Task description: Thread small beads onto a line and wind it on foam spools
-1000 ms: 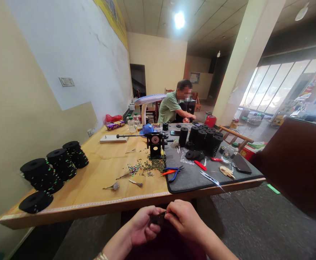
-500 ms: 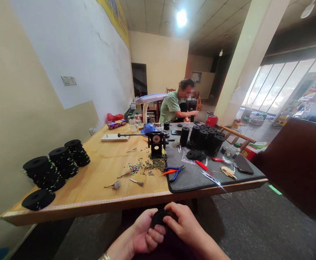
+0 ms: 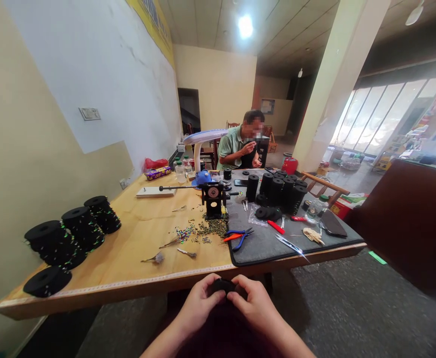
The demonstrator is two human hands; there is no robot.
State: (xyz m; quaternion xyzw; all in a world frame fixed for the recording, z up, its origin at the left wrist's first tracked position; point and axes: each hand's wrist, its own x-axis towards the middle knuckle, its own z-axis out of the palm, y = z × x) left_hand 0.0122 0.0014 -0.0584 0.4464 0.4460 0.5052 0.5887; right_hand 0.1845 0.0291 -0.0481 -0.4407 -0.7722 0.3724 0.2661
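Observation:
Just off the table's front edge, a round black foam spool (image 3: 223,285) is held between both hands. My left hand (image 3: 202,302) closes on its left side, thumb on the near face. On its other side my right hand (image 3: 253,301) pinches it the same way. The fingers and thumbs cover much of the spool, so its far side is hidden. Closest on the table beyond my hands are blue-and-orange pliers (image 3: 240,238), a heap of small metal pieces (image 3: 213,226) and several thin brushes, one of them a grey-tipped brush (image 3: 158,257).
A black winding device (image 3: 214,201) with a long rod stands mid-table. Stacked black spools (image 3: 50,243) line the left; more black spools (image 3: 277,191) fill the grey mat (image 3: 255,253). Scissors (image 3: 290,244) lie near its edge. A co-worker (image 3: 236,146) sits across, behind a lamp (image 3: 203,154).
My left hand has turned from palm-up to a thumb-and-finger grip, and the spool has tilted flatter. The co-worker has raised one hand toward the face. The view has shifted slightly.

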